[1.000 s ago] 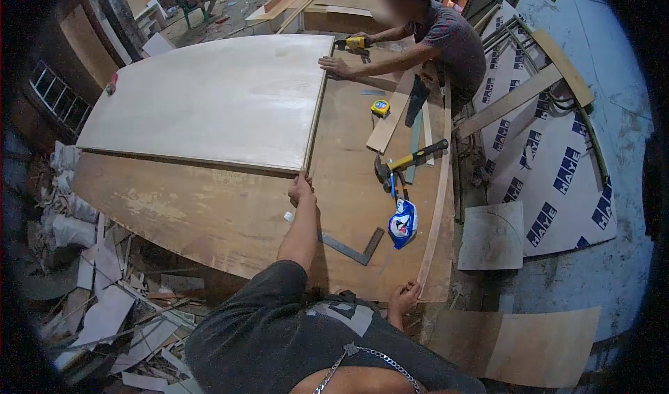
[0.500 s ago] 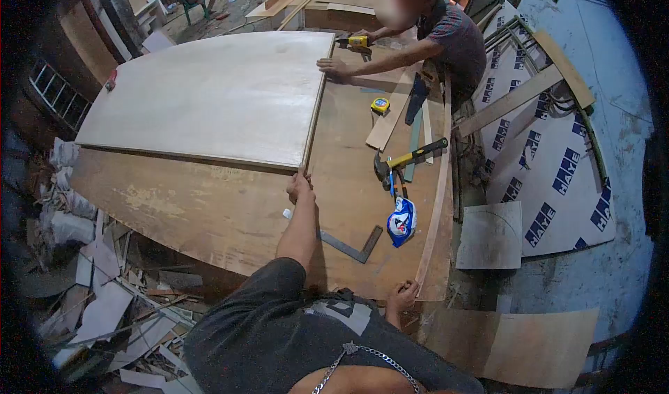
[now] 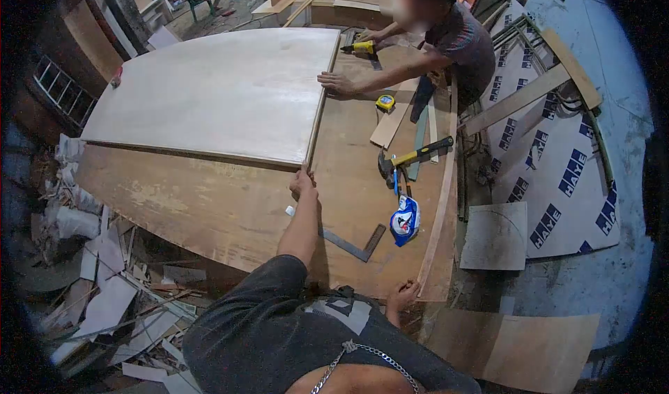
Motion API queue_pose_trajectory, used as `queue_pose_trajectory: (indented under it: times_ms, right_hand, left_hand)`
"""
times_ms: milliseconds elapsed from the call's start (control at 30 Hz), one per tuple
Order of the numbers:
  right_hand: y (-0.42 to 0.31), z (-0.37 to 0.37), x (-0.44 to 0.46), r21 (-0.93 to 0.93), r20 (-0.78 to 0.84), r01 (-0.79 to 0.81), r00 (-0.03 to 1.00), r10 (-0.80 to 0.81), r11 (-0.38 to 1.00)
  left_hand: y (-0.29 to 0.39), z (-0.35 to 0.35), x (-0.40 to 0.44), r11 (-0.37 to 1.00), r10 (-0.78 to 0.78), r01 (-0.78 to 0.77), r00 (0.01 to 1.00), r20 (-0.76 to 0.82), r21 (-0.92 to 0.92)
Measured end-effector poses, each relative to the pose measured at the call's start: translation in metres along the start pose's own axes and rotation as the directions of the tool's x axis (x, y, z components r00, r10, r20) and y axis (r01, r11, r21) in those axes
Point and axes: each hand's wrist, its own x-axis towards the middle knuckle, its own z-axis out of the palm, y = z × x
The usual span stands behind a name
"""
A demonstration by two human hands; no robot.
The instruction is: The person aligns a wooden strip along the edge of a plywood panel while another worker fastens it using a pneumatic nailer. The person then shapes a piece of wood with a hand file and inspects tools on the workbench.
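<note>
My left hand (image 3: 302,183) is closed on the near right corner of a large pale panel (image 3: 209,94) that lies on the wooden worktable (image 3: 188,199). My right hand (image 3: 402,296), fingers curled, rests at the table's near edge beside the end of a long wood strip (image 3: 439,234). Whether anything is in it I cannot make out. Across the table, a co-worker's hand (image 3: 338,82) presses on the panel's right edge. That person's other hand holds a yellow power drill (image 3: 360,47) pointed towards the panel's edge.
Right of the panel lie a tape measure (image 3: 385,103), a handsaw (image 3: 421,98), a hammer (image 3: 418,155), a blue-white packet (image 3: 405,220) and a metal square (image 3: 362,249). Scrap boards (image 3: 111,300) pile up on the floor at left. A printed sheet (image 3: 557,185) leans at right.
The co-worker's drill has come lower along the panel's right edge, and the co-worker's head has shifted right. My hands keep their places; the whole view has shifted slightly.
</note>
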Motion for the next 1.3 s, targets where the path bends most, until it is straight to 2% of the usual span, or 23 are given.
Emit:
queue_pose_trajectory:
  times_ms: [167,200,267,333,400,533,600,667,733,800,867,933,1000,1033,1100,1133,1167,1200,1233,1267,1300]
  right_hand:
    - [0.003,0.003,-0.001,0.016,-0.031,0.041,0.999,-0.040,0.999]
    - [0.002,0.002,0.000,0.037,-0.026,0.033,0.999,-0.032,0.999]
    - [-0.002,-0.003,0.001,0.060,-0.005,0.021,1.000,-0.021,0.998]
    - [-0.008,-0.006,0.002,0.082,0.016,0.009,1.000,-0.011,0.997]
    - [-0.008,-0.007,0.001,-0.019,0.011,0.023,1.000,-0.023,1.000]
    - [-0.016,-0.015,0.003,-0.025,0.049,0.023,0.999,-0.022,0.999]
    - [-0.024,-0.021,0.004,0.098,0.091,-0.057,0.995,0.048,0.994]
    - [-0.014,-0.013,0.000,0.083,0.101,-0.064,0.993,0.056,0.994]
    - [-0.010,-0.012,-0.001,0.068,0.110,-0.069,0.992,0.062,0.995]
    - [-0.015,-0.014,-0.001,0.067,0.089,-0.112,0.990,0.106,0.991]
    - [-0.009,-0.011,-0.004,0.044,0.102,-0.124,0.988,0.119,0.991]
    - [-0.017,-0.018,-0.001,0.023,0.105,-0.140,0.985,0.137,0.990]
    - [-0.028,-0.027,-0.001,0.124,0.134,-0.218,0.970,0.202,0.968]
    - [-0.028,-0.028,-0.002,0.115,0.127,-0.235,0.967,0.220,0.965]
    - [-0.020,-0.030,-0.002,0.077,0.123,-0.121,0.986,0.111,0.990]
    - [-0.021,-0.036,-0.002,0.091,0.086,-0.177,0.982,0.170,0.980]
    - [-0.025,-0.037,0.002,0.116,0.044,-0.230,0.973,0.226,0.966]
    - [-0.022,-0.040,0.006,0.129,0.030,-0.259,0.966,0.257,0.957]
    - [-0.016,-0.044,0.009,0.145,0.025,-0.285,0.958,0.284,0.948]
    - [-0.011,-0.045,0.012,0.148,-0.002,-0.327,0.944,0.331,0.933]
    - [-0.005,-0.049,0.017,0.095,0.060,-0.343,0.939,0.339,0.934]
  left_hand:
    - [0.015,0.008,-0.026,1.000,0.029,-0.028,0.991,-0.134,0.009]
    - [0.012,0.006,-0.023,1.000,0.030,-0.029,0.991,-0.134,0.009]
    - [0.009,0.003,-0.016,0.998,0.048,-0.050,0.998,-0.038,-0.041]
    - [0.008,0.004,-0.015,0.999,0.040,-0.041,0.997,-0.061,-0.022]
    - [0.005,0.003,-0.011,1.000,0.027,-0.027,0.996,-0.090,-0.004]
    - [-0.001,0.001,-0.001,1.000,0.010,-0.011,0.998,-0.065,-0.013]
    - [-0.002,0.001,0.000,0.997,0.036,-0.041,0.997,-0.071,-0.062]
    - [0.005,-0.001,-0.007,1.000,0.010,-0.011,0.998,-0.056,-0.024]
    - [0.008,0.002,-0.008,0.973,-0.055,0.043,0.997,-0.047,-0.228]
    - [-0.002,-0.004,0.011,0.978,-0.112,0.103,0.993,-0.037,-0.183]
    - [-0.005,-0.009,0.017,0.956,-0.117,0.130,0.991,0.065,-0.262]
    - [0.001,-0.016,0.015,0.965,-0.151,0.157,0.987,0.047,-0.209]
    - [0.010,-0.032,0.018,0.963,-0.115,0.153,0.978,0.176,-0.220]
    - [0.014,-0.046,0.029,0.977,-0.146,0.182,0.953,0.266,-0.115]
    - [-0.002,-0.084,0.082,0.985,-0.172,0.166,0.925,0.338,0.046]
    - [0.006,-0.098,0.066,0.987,-0.144,0.113,0.932,0.332,0.110]
    - [0.028,-0.090,0.028,0.993,-0.075,0.058,0.983,0.169,0.104]
    - [0.045,-0.097,0.004,0.994,-0.101,0.095,0.986,0.131,0.051]
    - [0.038,-0.119,0.024,1.000,-0.025,0.027,0.988,0.150,-0.009]
    - [0.048,-0.128,-0.001,0.999,-0.014,0.021,0.976,0.219,-0.027]
    - [0.061,-0.139,-0.036,0.998,-0.004,0.019,0.961,0.276,-0.054]
